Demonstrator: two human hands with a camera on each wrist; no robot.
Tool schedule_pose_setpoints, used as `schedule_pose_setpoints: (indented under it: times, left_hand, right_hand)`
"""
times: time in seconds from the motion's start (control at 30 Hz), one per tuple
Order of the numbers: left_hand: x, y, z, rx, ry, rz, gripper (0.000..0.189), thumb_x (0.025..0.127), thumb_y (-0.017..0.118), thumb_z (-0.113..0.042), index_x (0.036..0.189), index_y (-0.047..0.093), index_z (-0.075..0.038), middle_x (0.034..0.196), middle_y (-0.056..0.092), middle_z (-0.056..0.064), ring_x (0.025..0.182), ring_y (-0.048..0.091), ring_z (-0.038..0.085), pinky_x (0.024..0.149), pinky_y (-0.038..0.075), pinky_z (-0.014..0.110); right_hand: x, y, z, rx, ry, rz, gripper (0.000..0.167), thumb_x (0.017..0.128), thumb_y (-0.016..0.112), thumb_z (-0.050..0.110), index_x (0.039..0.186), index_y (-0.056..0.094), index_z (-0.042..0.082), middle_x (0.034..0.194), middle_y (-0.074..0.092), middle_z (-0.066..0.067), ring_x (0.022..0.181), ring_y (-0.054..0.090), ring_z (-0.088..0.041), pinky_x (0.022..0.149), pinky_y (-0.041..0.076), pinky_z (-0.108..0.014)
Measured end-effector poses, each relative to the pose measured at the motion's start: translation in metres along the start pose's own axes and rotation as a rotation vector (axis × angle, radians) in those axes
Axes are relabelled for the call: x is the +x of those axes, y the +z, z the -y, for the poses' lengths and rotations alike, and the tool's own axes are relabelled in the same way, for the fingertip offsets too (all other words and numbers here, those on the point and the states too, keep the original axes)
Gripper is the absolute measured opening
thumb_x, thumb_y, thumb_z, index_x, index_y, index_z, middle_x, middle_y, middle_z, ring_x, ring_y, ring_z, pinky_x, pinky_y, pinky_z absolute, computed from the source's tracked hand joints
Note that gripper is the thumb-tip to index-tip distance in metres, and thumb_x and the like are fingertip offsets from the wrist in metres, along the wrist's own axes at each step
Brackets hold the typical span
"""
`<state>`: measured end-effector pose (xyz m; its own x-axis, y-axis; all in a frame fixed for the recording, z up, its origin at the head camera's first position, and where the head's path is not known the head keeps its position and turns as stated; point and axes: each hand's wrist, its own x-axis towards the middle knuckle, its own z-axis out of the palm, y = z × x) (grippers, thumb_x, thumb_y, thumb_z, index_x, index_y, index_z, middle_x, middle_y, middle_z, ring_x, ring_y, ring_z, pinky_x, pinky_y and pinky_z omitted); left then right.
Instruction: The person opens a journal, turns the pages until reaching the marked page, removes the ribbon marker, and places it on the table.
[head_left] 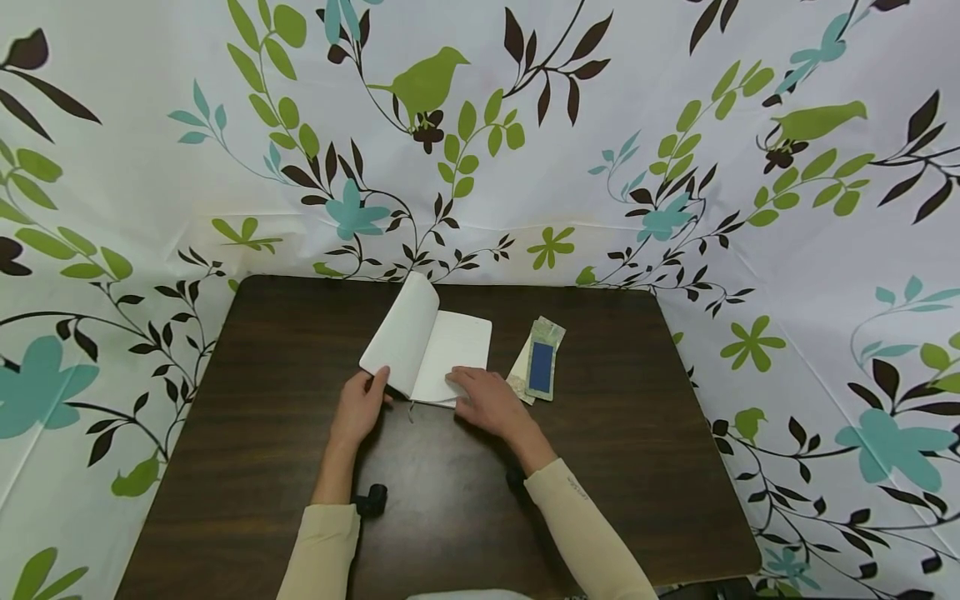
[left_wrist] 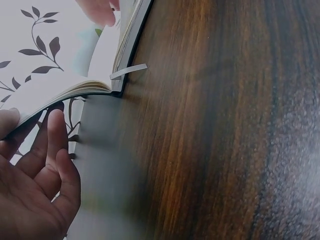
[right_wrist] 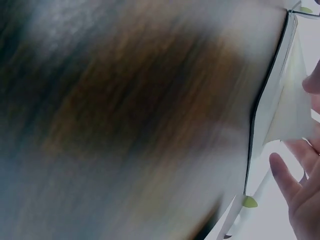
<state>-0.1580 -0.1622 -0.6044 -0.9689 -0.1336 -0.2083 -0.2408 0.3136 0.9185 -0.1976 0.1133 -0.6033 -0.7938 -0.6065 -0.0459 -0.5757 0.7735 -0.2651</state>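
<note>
A notebook point(head_left: 401, 337) with blank white pages and a dark cover lies open on the table, its left side raised at a tilt. My left hand point(head_left: 357, 408) grips that raised side at the lower left corner, thumb over the pages and fingers beneath the cover. At the lower right of the notebook, my right hand point(head_left: 491, 400) pinches a page point(right_wrist: 292, 107), which stands lifted off the ones below in the right wrist view. A thin ribbon bookmark point(left_wrist: 130, 71) sticks out from the bottom of the spine.
Just right of the notebook lie overlapping green-patterned paper slips point(head_left: 556, 332), a blue rectangle point(head_left: 541, 367) on the top one. The dark wood table point(head_left: 600, 500) reaches back to a leaf-and-bird printed cloth point(head_left: 570, 183). A black wrist camera point(head_left: 371, 500) sits at the left sleeve.
</note>
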Motion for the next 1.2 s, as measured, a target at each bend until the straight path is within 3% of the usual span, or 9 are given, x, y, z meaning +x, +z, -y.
schedule_pose_setpoints:
  times: [0.17,0.3,0.53,0.63,0.7,0.77,0.9,1.03,1.2]
  left_hand:
    - [0.001,0.001,0.001,-0.003,0.006,0.006,0.055,0.113,0.051,-0.051,0.122,0.07,0.0,0.094,0.075,0.02,0.089,0.072,0.038,0.077,0.049,0.033]
    - [0.001,0.001,0.0,0.001,-0.001,-0.001,0.055,0.113,0.051,-0.051,0.121,0.07,0.0,0.092,0.075,0.019,0.089,0.072,0.038,0.076,0.048,0.032]
    - [0.0,0.0,-0.001,0.0,-0.009,-0.002,0.055,0.113,0.051,-0.052,0.122,0.07,0.0,0.094,0.075,0.02,0.09,0.072,0.037,0.077,0.048,0.033]
    - [0.0,0.001,0.0,0.006,-0.014,-0.001,0.057,0.113,0.05,-0.053,0.122,0.07,-0.001,0.094,0.076,0.02,0.091,0.071,0.037,0.077,0.048,0.033]
    - [-0.001,0.001,0.0,0.011,-0.022,0.001,0.058,0.113,0.049,-0.055,0.12,0.069,0.0,0.093,0.075,0.019,0.091,0.07,0.037,0.077,0.047,0.034]
    - [-0.001,0.001,0.0,0.015,-0.028,0.004,0.059,0.113,0.049,-0.055,0.119,0.069,0.0,0.092,0.075,0.019,0.091,0.07,0.037,0.077,0.047,0.034]
    - [-0.002,0.002,0.0,0.013,-0.034,0.009,0.057,0.113,0.048,-0.055,0.118,0.069,-0.002,0.091,0.075,0.017,0.09,0.07,0.036,0.078,0.048,0.035]
    - [-0.002,0.002,0.001,-0.003,-0.034,0.014,0.056,0.113,0.048,-0.054,0.12,0.068,-0.002,0.092,0.074,0.018,0.089,0.07,0.036,0.077,0.048,0.035]
    - [0.0,0.0,0.002,0.007,-0.027,0.017,0.057,0.114,0.047,-0.054,0.123,0.068,-0.002,0.094,0.074,0.019,0.088,0.071,0.035,0.077,0.048,0.034]
  right_hand:
    - [0.0,0.0,-0.002,0.015,0.014,-0.097,0.049,0.103,0.068,0.02,0.152,0.059,0.019,0.163,0.052,-0.008,0.15,0.051,-0.03,0.116,0.047,-0.055]
    - [0.001,0.001,0.0,0.052,0.101,-0.214,0.068,0.098,0.079,0.022,0.159,0.049,0.019,0.172,0.037,-0.012,0.155,0.043,-0.036,0.115,0.046,-0.062]
    - [0.013,0.005,0.011,0.396,0.367,-0.383,0.112,0.101,0.078,0.038,0.173,-0.002,0.007,0.177,0.026,-0.016,0.156,0.041,-0.04,0.12,0.043,-0.057]
    - [0.016,0.005,0.02,0.523,0.438,-0.345,0.108,0.102,0.073,0.041,0.174,-0.001,0.01,0.176,0.031,-0.017,0.152,0.047,-0.041,0.117,0.046,-0.058]
    - [0.019,0.006,0.027,0.56,0.442,-0.276,0.099,0.103,0.069,0.045,0.174,0.008,0.014,0.172,0.039,-0.016,0.149,0.051,-0.041,0.115,0.047,-0.06]
    - [0.021,0.007,0.034,0.592,0.427,-0.207,0.088,0.104,0.066,0.046,0.173,0.019,0.017,0.169,0.045,-0.016,0.148,0.052,-0.042,0.115,0.047,-0.06]
    - [0.027,0.01,0.044,0.694,0.411,-0.095,0.079,0.108,0.06,0.046,0.173,0.019,0.026,0.172,0.042,-0.01,0.156,0.044,-0.037,0.121,0.042,-0.059]
    - [0.036,0.012,0.05,0.736,0.373,-0.055,0.081,0.11,0.057,0.043,0.175,0.01,0.028,0.176,0.035,-0.006,0.159,0.04,-0.033,0.124,0.039,-0.057]
    - [0.044,0.015,0.054,0.754,0.296,-0.008,0.08,0.109,0.061,0.042,0.174,0.014,0.037,0.176,0.036,-0.002,0.158,0.043,-0.03,0.124,0.037,-0.06]
